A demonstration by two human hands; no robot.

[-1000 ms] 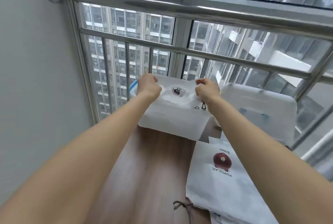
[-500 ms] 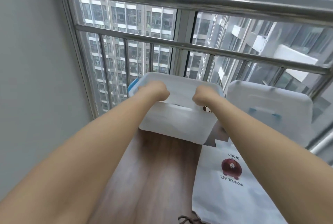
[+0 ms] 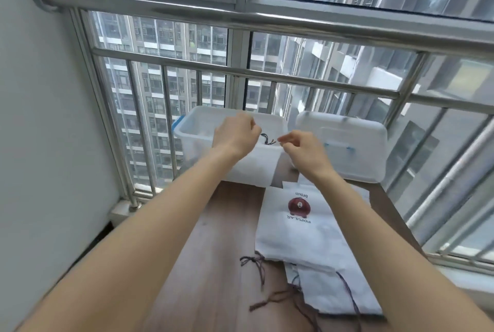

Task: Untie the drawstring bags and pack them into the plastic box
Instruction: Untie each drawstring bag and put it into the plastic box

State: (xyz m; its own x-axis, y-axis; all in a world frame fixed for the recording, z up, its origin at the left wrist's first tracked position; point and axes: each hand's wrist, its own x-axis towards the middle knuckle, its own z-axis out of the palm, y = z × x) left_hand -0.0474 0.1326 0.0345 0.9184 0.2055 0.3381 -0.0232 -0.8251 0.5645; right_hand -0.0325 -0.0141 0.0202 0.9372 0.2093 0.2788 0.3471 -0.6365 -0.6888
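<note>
**Head view: both hands over the open plastic box, cord ends between them**

Head view, looking down along two bare forearms to the far end of a wooden table (image 3: 171, 264). The plastic box (image 3: 197, 131), translucent with a blue clip on its left end, stands open at the far edge against the metal railing (image 3: 294, 77). Its lid (image 3: 347, 149) lies just to the right of it.

The left hand (image 3: 235, 135) is over the box with fingers curled; dark cord ends (image 3: 267, 141) show at its fingertips, and it appears to pinch them, though the contact is too small to confirm. The right hand (image 3: 304, 149) is just beside it, over the box's right end, with fingers loosely bent and nothing seen in them. White fabric (image 3: 256, 166) shows inside the box beneath both hands.

Nearer, on the right half of the table, lies a flat white drawstring bag (image 3: 296, 227) printed with a red bear and the word POPULAR. A second bag (image 3: 336, 291) lies partly beneath its near edge. Their brown drawstrings (image 3: 267, 302) trail loose on the wood.
</note>
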